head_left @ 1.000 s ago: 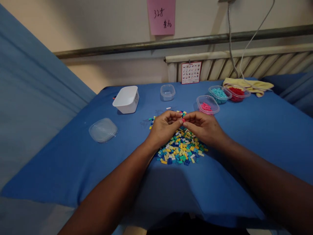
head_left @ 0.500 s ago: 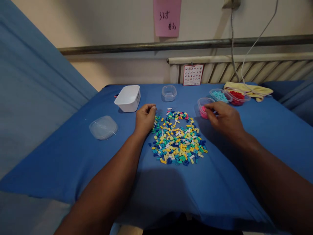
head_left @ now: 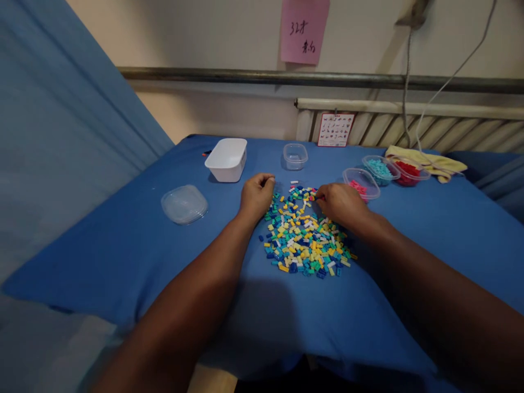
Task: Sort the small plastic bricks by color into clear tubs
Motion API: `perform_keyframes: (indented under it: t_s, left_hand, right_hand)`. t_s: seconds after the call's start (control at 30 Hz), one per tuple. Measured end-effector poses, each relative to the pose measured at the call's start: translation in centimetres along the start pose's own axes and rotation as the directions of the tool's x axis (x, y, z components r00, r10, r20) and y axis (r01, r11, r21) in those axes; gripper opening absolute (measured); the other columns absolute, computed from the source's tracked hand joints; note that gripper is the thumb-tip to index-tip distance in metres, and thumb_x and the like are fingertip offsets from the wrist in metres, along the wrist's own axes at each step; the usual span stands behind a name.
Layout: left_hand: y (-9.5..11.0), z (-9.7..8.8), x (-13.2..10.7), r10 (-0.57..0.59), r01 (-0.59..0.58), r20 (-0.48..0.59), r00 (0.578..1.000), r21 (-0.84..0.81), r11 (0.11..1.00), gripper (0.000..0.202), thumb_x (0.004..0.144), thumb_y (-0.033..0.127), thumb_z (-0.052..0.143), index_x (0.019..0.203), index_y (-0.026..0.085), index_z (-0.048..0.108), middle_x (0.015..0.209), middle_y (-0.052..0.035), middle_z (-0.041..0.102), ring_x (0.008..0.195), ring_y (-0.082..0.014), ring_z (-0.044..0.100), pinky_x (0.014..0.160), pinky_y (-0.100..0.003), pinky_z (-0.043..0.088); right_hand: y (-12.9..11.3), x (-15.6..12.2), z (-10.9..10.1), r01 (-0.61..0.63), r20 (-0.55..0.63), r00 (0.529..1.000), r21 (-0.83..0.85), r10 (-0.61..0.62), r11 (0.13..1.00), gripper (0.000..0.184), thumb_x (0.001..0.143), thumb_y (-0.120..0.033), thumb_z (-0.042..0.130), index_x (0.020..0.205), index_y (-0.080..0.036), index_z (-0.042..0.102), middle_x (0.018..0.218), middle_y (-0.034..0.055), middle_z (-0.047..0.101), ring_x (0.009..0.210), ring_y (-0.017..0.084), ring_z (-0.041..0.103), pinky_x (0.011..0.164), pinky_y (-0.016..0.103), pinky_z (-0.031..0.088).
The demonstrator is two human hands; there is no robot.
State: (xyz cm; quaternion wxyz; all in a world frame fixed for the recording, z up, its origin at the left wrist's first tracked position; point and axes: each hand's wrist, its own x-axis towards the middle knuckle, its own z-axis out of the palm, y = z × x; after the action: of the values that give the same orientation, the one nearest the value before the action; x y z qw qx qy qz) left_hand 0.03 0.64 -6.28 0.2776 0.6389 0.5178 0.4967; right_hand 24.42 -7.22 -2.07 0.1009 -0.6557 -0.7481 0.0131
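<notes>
A loose pile of small toy building bricks (head_left: 311,243) in yellow, green, teal, blue and white lies on the blue cloth. My left hand (head_left: 257,195) rests at the pile's upper left edge, fingers curled and thumb pressed to the forefinger; whatever is inside is hidden. At the pile's upper right, my right hand (head_left: 341,203) reaches down with thumb and fingertips together among the bricks, near a few pink ones. Its fingertips are too small to show what they pinch. Just behind that hand stands a clear tub (head_left: 372,191) with pink bricks (head_left: 357,188) in it.
Farther right are tubs of light blue bricks (head_left: 379,168) and red bricks (head_left: 406,170), beside a yellow cloth (head_left: 434,161). At the back stand a white bin (head_left: 227,161) and a small clear tub (head_left: 295,158). Clear lids (head_left: 185,204) lie left. A picture card (head_left: 335,130) leans behind.
My right hand has moved left from over the pink-brick tub to the upper right of the pile. My left hand keeps its place by the pile. The view has shifted slightly left.
</notes>
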Motion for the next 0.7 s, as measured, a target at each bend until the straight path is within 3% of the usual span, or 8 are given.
perform_keyframes:
  t_s: [0.13, 0.2, 0.27, 0.33, 0.4, 0.43, 0.53, 0.7]
  left_hand:
    - [0.5, 0.1, -0.4, 0.028, -0.028, -0.012, 1.000, -0.005, 1.000, 0.025, 0.094, 0.030, 0.067, 0.107, 0.018, 0.084, 0.100, -0.0056, 0.084, 0.091, -0.0219, 0.074, 0.087, -0.034, 0.056]
    - [1.5, 0.2, -1.1, 0.079, -0.079, 0.001, 0.997, -0.027, 0.997, 0.024, 0.096, 0.029, 0.067, 0.109, 0.019, 0.084, 0.105, -0.0061, 0.084, 0.097, -0.0222, 0.075, 0.092, -0.035, 0.056]
    - [2.9, 0.6, -2.2, 0.133, -0.126, 0.071, 0.989, -0.092, 0.988, 0.023, 0.096, 0.027, 0.068, 0.111, 0.020, 0.084, 0.108, -0.0061, 0.084, 0.100, -0.0215, 0.075, 0.096, -0.035, 0.057]
    - [4.4, 1.1, -3.5, 0.182, -0.136, 0.213, 0.960, -0.212, 0.968, 0.024, 0.095, 0.026, 0.070, 0.114, 0.020, 0.083, 0.110, -0.0063, 0.083, 0.100, -0.0202, 0.075, 0.096, -0.034, 0.058]
    - [5.7, 1.5, -4.8, 0.269, -0.151, 0.370, 0.889, -0.317, 0.936, 0.026, 0.093, 0.025, 0.073, 0.117, 0.020, 0.083, 0.109, -0.0069, 0.082, 0.098, -0.0197, 0.074, 0.092, -0.033, 0.059]
    - [6.1, 1.7, -5.4, 0.313, -0.172, 0.420, 0.852, -0.341, 0.924, 0.026, 0.092, 0.024, 0.074, 0.116, 0.020, 0.084, 0.106, -0.0066, 0.081, 0.095, -0.0193, 0.074, 0.090, -0.033, 0.058]
    - [6.6, 2.0, -6.3, 0.364, -0.230, 0.451, 0.815, -0.326, 0.917, 0.019, 0.092, 0.022, 0.074, 0.107, 0.021, 0.085, 0.097, -0.0054, 0.077, 0.092, -0.0191, 0.071, 0.088, -0.034, 0.057]
    - [6.3, 1.9, -6.2, 0.240, -0.107, 0.457, 0.857, -0.298, 0.948, 0.011, 0.090, 0.023, 0.076, 0.099, 0.020, 0.082, 0.092, -0.0047, 0.076, 0.085, -0.0181, 0.070, 0.080, -0.031, 0.055]
  right_hand:
    - [-0.2, -0.4, -0.2, 0.031, -0.024, 0.999, 0.064, -0.029, 0.997, 0.029, 0.095, -0.016, 0.061, 0.108, -0.020, 0.087, 0.106, 0.0128, 0.087, 0.095, 0.031, 0.079, 0.083, 0.038, 0.053]
    - [-0.1, -1.2, -0.2, 0.036, -0.066, 0.998, 0.287, -0.018, 0.957, 0.021, 0.095, -0.023, 0.066, 0.102, -0.021, 0.086, 0.096, 0.0084, 0.086, 0.085, 0.026, 0.076, 0.076, 0.036, 0.053]
    - [-0.1, -2.3, -0.3, -0.014, -0.063, 0.996, 0.627, 0.069, 0.779, 0.014, 0.090, -0.033, 0.076, 0.094, -0.022, 0.083, 0.083, 0.0042, 0.081, 0.069, 0.021, 0.070, 0.066, 0.033, 0.051]
    - [-0.1, -3.3, -0.4, -0.115, 0.038, 0.985, 0.877, 0.170, 0.467, 0.020, 0.082, -0.040, 0.086, 0.090, -0.022, 0.081, 0.076, 0.0014, 0.077, 0.061, 0.017, 0.064, 0.060, 0.030, 0.050]
    - [-0.3, -4.1, -0.5, -0.203, 0.164, 0.964, 0.963, 0.210, 0.180, 0.028, 0.073, -0.041, 0.095, 0.088, -0.022, 0.080, 0.078, 0.0008, 0.077, 0.062, 0.015, 0.065, 0.061, 0.029, 0.054]
    - [-0.4, -4.4, -0.5, -0.230, 0.209, 0.955, 0.970, 0.211, 0.082, 0.031, 0.069, -0.039, 0.098, 0.087, -0.022, 0.080, 0.079, 0.0010, 0.077, 0.064, 0.014, 0.066, 0.062, 0.028, 0.056]
    - [-0.6, -4.8, -0.2, -0.263, 0.266, 0.945, 0.964, 0.188, -0.040, 0.034, 0.066, -0.036, 0.103, 0.087, -0.022, 0.081, 0.083, 0.0025, 0.079, 0.070, 0.014, 0.070, 0.068, 0.028, 0.061]
    - [-0.3, -5.1, 0.3, -0.293, 0.305, 0.946, 0.950, 0.107, -0.111, 0.034, 0.072, -0.032, 0.103, 0.098, -0.022, 0.085, 0.093, 0.0054, 0.084, 0.082, 0.017, 0.079, 0.084, 0.032, 0.069]
